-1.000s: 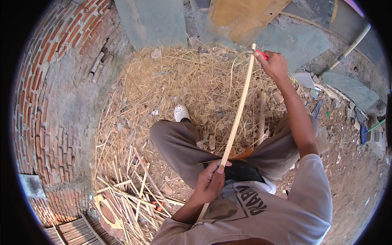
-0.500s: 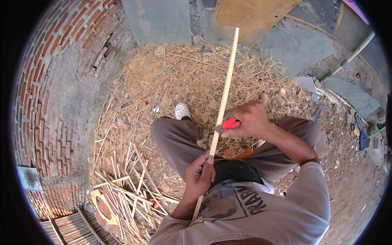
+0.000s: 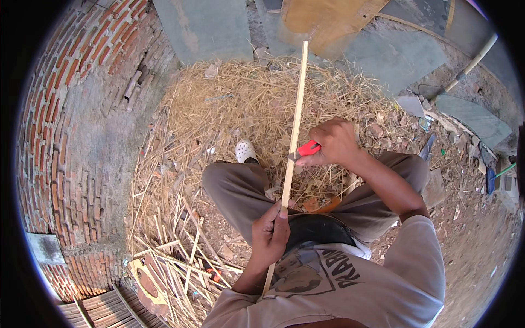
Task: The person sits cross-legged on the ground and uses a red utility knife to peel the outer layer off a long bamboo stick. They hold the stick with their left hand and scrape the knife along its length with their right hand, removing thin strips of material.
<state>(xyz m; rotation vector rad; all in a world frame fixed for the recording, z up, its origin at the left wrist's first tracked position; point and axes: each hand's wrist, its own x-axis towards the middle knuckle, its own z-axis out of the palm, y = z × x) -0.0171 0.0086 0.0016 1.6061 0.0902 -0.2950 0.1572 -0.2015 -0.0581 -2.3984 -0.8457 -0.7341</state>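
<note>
A long, pale wooden strip [image 3: 296, 117] runs from my lap up and away in front of me, its far end over the shavings. Near its lower end, my left hand [image 3: 270, 232] is closed around it, thumb lying along its face. My right hand [image 3: 333, 142] grips a knife with a red handle [image 3: 308, 148]. The short grey blade [image 3: 293, 157] lies against the strip, about midway along its length. The rest of the knife handle is hidden inside my right fist.
Thin shavings [image 3: 219, 109] cover the ground ahead. A heap of cut strips [image 3: 175, 257] lies at lower left, with an orange-red object [image 3: 214, 274] in it. A brick wall [image 3: 60, 180] rises on the left. Grey sheets [image 3: 205, 30] and a pipe [image 3: 473, 61] are at the far side.
My right hand and the knife have moved a little away from me along the strip. The strip's far end has swung slightly left. My left hand keeps its grip.
</note>
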